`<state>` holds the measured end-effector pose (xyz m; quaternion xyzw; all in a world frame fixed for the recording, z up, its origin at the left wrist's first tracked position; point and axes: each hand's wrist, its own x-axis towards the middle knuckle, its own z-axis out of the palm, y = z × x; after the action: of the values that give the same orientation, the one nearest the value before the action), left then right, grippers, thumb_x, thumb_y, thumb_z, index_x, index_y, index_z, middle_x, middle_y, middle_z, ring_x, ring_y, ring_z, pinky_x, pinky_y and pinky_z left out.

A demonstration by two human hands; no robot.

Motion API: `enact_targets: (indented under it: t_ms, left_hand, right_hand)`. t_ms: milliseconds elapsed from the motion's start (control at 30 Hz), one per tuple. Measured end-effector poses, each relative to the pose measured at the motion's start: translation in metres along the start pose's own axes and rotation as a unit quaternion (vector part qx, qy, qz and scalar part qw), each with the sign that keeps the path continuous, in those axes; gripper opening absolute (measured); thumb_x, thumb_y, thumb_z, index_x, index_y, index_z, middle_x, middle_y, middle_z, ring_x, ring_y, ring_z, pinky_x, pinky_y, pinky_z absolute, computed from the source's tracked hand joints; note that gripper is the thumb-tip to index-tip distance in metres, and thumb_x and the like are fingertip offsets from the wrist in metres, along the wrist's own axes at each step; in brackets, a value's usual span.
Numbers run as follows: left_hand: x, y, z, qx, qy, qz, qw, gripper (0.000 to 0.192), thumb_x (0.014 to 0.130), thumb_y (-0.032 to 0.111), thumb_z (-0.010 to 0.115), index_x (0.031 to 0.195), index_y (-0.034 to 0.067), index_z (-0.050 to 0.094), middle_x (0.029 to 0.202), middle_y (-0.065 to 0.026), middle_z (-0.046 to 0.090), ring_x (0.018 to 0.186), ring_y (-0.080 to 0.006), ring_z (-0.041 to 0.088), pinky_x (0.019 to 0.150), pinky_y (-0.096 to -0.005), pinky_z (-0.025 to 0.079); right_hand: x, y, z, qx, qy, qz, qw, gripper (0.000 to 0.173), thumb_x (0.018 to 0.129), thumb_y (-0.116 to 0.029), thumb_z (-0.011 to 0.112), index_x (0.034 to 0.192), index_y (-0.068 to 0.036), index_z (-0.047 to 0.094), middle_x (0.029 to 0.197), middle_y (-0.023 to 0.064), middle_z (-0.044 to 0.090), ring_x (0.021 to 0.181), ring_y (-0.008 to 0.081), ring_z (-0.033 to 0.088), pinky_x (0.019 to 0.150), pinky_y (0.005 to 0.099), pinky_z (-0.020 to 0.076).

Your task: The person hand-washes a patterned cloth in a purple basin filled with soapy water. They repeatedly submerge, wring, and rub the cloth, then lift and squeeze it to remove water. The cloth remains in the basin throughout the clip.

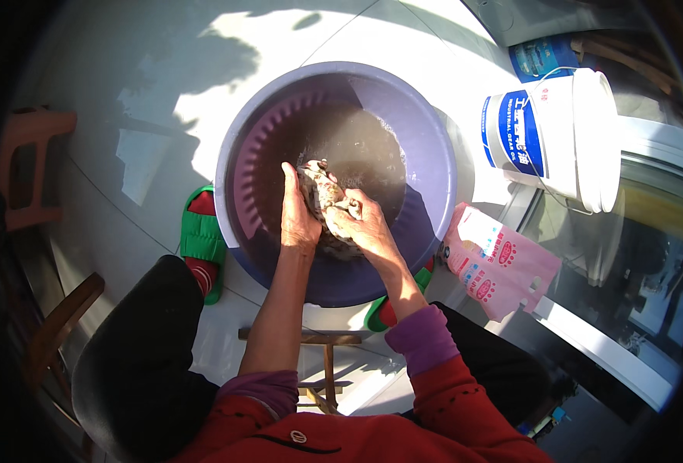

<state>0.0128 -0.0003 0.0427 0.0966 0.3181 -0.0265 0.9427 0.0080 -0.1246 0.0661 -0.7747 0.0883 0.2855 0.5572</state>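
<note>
Bunched, wet patterned cloth (322, 191) is held between my hands above murky water (364, 144). My left hand (300, 214) presses flat along its left side, thumb pointing up. From the right, my right hand (362, 223) grips the lower part of the bundle with bent fingers. Both hands are inside the rim of a large purple plastic basin (428, 127), which stands on the floor between my feet. Ridges line the basin's sunlit left wall. The bundle's lower end is partly hidden by my right hand.
To the right, a white plastic bucket (561, 139) with a wire handle lies near a glass door (619, 231). A pink printed plastic bag (500, 260) is beside the basin. At left stands an orange plastic stool (35, 162). Green slippers (202, 231) flank the basin.
</note>
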Motion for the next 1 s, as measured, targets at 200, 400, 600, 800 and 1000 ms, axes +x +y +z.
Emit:
enact_targets:
  t_ms: [200,400,600,800,1000]
  left_hand:
    - [0.005,0.011,-0.002,0.102,-0.080,0.096,0.987,0.039,0.088,0.014,0.054,0.126,0.007,0.046,0.105,-0.0108,0.059,0.092,-0.0144,0.056,0.085,-0.0289,0.047]
    - [0.023,0.007,-0.034,0.212,0.074,0.113,0.968,0.050,0.081,0.001,0.060,0.128,0.003,0.043,0.101,-0.0078,0.062,0.091,-0.0139,0.056,0.086,-0.0272,0.042]
    - [0.040,-0.016,-0.079,0.182,0.192,0.126,0.956,0.036,0.079,0.006,0.065,0.113,0.003,0.054,0.105,-0.0066,0.059,0.097,-0.0190,0.055,0.086,-0.0320,0.044]
    - [0.056,-0.001,-0.082,0.043,0.115,0.036,0.992,0.028,0.081,0.015,0.067,0.104,0.002,0.058,0.100,-0.0063,0.062,0.090,-0.0184,0.059,0.083,-0.0320,0.046]
    - [0.027,-0.039,-0.028,0.021,0.072,-0.002,0.997,0.016,0.090,0.021,0.052,0.091,0.006,0.056,0.079,-0.0040,0.060,0.068,-0.0163,0.058,0.057,-0.0332,0.050]
  right_hand:
    - [0.008,-0.011,-0.025,0.119,0.086,-0.006,0.989,0.011,0.072,0.002,0.060,0.077,-0.004,0.052,0.068,-0.0030,0.048,0.062,0.0057,0.047,0.056,0.0230,0.0419]
    - [0.044,0.018,-0.034,-0.131,0.190,-0.030,0.973,0.021,0.072,-0.003,0.061,0.092,-0.004,0.056,0.083,0.0100,0.061,0.078,0.0232,0.060,0.071,0.0343,0.0470]
    - [0.085,0.053,-0.030,-0.073,0.108,0.092,0.987,0.027,0.072,-0.006,0.057,0.099,-0.007,0.061,0.084,0.0121,0.063,0.080,0.0244,0.061,0.072,0.0347,0.0474]
    - [0.017,-0.006,-0.009,0.168,-0.094,0.020,0.981,0.013,0.082,-0.011,0.063,0.090,-0.003,0.056,0.076,0.0003,0.057,0.068,0.0075,0.052,0.060,0.0236,0.0433]
    - [0.036,-0.045,0.019,-0.273,0.209,-0.062,0.937,0.021,0.078,-0.023,0.060,0.074,-0.004,0.050,0.064,0.0132,0.057,0.062,0.0330,0.055,0.059,0.0379,0.0442]
